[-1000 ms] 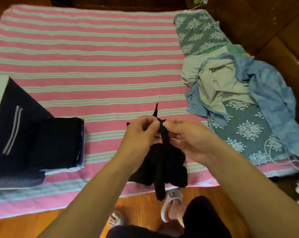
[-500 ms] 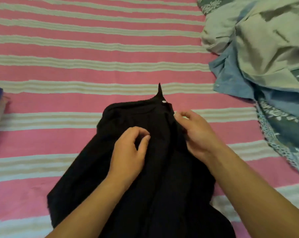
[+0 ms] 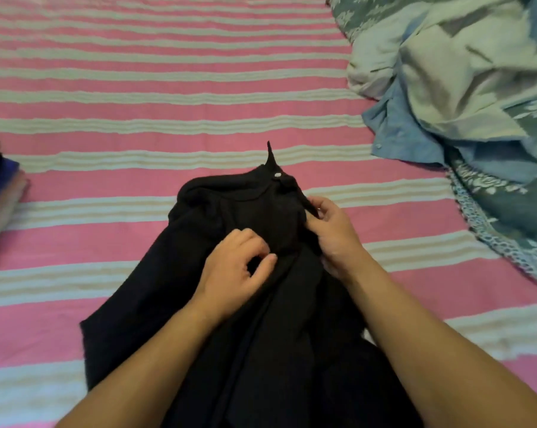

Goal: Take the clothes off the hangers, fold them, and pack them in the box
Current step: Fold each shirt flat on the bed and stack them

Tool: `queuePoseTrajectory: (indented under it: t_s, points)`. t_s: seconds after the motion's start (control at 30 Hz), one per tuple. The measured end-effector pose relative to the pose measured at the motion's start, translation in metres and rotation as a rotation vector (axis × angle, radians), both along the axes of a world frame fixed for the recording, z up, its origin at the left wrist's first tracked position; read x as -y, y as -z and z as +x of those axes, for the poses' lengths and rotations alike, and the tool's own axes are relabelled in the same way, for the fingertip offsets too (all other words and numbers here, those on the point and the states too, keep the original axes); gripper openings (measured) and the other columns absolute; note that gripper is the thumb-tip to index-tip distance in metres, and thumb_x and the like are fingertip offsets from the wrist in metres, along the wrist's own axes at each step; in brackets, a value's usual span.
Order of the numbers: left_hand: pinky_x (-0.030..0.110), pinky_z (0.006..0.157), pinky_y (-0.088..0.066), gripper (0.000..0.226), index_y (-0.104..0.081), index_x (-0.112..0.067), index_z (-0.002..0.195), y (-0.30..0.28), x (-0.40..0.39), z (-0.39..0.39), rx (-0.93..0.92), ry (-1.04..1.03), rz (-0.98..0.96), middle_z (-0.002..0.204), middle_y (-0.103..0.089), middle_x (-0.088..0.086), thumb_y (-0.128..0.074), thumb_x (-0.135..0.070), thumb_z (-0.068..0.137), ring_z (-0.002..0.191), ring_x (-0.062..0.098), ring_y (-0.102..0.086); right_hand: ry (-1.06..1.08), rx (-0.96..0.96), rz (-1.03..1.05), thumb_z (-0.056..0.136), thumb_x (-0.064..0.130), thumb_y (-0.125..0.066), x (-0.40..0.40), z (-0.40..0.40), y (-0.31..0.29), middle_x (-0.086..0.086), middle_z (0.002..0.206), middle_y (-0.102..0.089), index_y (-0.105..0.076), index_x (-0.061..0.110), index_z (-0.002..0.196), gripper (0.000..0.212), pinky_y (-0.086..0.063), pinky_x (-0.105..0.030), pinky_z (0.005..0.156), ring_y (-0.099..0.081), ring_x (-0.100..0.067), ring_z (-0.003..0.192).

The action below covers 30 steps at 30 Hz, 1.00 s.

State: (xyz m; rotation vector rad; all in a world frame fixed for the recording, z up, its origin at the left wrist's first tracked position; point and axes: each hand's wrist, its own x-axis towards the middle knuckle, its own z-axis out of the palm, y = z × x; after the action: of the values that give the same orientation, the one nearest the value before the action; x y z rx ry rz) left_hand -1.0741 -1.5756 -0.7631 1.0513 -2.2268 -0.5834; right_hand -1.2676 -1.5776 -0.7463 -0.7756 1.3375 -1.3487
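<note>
Black garment lies spread on the bed, center-near, running from the bottom edge up to a bunched neck area w/ a small pale button or snap and a thin black point sticking up past it; can't tell if that's a hanger tip or a strap. Fabric is dark, matte, wrinkled into long folds, left hem angled out toward the near-left.

Left hand rests on the garment's middle, fingers curled w/ thumb near the fingertips; can't tell whether it pinches the cloth. Right hand sits at the garment's right upper edge, fingers gripping a fold of black cloth just below the neck. Both forearms cover much of the lower garment.

Bed cover is pink w/ pale stripes. At far left edge, a stack of folded items, blurred. Far right: heap of loose clothes, a light blue shirt under a pale one, lying on a grey-green floral cloth w/ lace trim, well apart from the garment.
</note>
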Motion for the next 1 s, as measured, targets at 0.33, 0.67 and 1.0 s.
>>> queuePoseTrajectory:
  t_s: [0.33,0.67,1.0]
  points:
    - [0.036,0.069,-0.039,0.030,-0.057,-0.004,0.082,-0.157,-0.106,0.059,-0.476,-0.241,0.408,0.070,-0.055,-0.002,-0.058,-0.026,0.103,0.068,0.012,-0.050,0.173,-1.176,-0.094,0.093,0.022,-0.063,-0.091,-0.024,-0.111,-0.006,0.100,-0.071,-0.078,0.026,0.105,0.020,-0.043,-0.031,0.077,-0.063,-0.029,0.098]
    - [0.034,0.071,-0.047,0.018,-0.052,-0.031,0.091,-0.145,-0.149,0.011,0.121,-0.336,0.013,0.089,-0.057,-0.012,-0.060,-0.046,0.096,0.080,0.006,-0.055,-0.202,-0.175,0.241,0.096,0.010,-0.061,-0.155,-0.011,-0.120,-0.009,0.075,-0.066,-0.065,0.008,0.084,0.012,-0.047,-0.026,0.054,-0.062,-0.018,0.061]
    - [0.030,0.066,-0.049,0.033,-0.043,-0.027,0.113,-0.096,-0.100,0.006,0.115,-0.326,-0.014,0.126,-0.041,-0.006,-0.064,-0.012,0.092,0.085,0.015,-0.056,0.224,-0.684,0.006,0.095,0.033,-0.067,-0.119,-0.041,-0.104,-0.004,0.069,-0.058,-0.063,0.004,0.072,0.036,-0.040,-0.033,0.061,-0.051,-0.017,0.067]
